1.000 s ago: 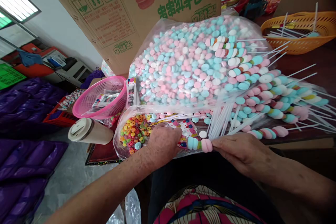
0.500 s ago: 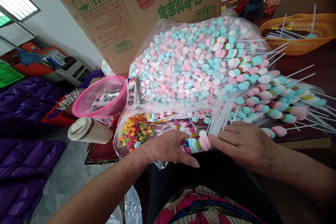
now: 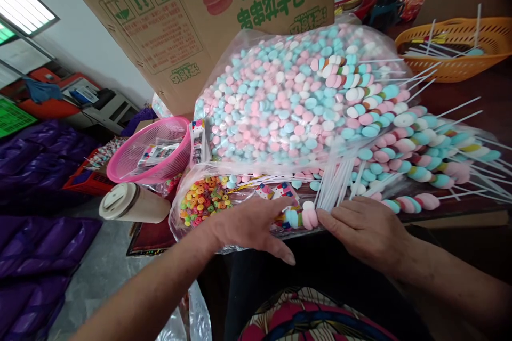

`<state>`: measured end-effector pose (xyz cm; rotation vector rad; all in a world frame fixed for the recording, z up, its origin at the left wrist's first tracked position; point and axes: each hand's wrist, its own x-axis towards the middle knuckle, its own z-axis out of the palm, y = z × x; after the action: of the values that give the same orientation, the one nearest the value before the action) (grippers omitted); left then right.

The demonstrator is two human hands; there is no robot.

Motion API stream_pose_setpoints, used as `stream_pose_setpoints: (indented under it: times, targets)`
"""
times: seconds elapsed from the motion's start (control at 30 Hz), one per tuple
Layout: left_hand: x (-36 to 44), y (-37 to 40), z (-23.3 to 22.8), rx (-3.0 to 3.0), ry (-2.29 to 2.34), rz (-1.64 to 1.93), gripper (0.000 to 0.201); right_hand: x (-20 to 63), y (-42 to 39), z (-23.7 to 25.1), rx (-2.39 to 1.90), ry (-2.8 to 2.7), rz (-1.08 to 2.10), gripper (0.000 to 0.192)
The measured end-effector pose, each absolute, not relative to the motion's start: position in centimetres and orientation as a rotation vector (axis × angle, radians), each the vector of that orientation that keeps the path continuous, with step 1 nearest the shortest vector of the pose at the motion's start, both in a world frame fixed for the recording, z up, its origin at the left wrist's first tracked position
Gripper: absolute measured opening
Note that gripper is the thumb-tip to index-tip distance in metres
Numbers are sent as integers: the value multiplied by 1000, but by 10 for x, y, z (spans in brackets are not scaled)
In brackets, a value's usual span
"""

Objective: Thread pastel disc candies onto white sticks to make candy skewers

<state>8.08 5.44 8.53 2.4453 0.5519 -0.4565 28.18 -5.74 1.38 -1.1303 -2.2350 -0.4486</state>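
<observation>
Candy skewer [image 3: 301,218], blue, green and pink discs bunched at one end of a white stick, is lying at the near edge of the big candy bag [image 3: 288,101]. I'm seeing the right hand [image 3: 362,229] pinching its pink end; left hand [image 3: 250,226] is hovering open beside it, fingers spread, gripping nothing.

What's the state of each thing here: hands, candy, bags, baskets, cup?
left hand: open, fingers spread over the ring-candy bag
right hand: pinching the half-filled skewer
half-filled skewer: a few candies threaded on
ring-candy bag: open, lying flat
big candy bag: full
pink basket: tilted, packets inside
orange basket: upright, holds sticks
cup: on its side, lid on
</observation>
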Motion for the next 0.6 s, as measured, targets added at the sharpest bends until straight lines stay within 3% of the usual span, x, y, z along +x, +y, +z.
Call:
stream_pose_setpoints:
  times: [0.13,0.2,0.43,0.6]
  targets:
    - [76,68,96,2241,542,-543,39,289,-62,24,-1036,-2281,-507,19]
    - [78,62,93,2340,599,-528,28,289,-64,26,-1050,-2295,-493,19]
    - [79,39,77,2520,985,-251,29,286,-70,19,-1139,-2250,-386,18]
    - [77,39,71,2698,950,-245,34,284,-68,23,-1138,-2235,-303,21]
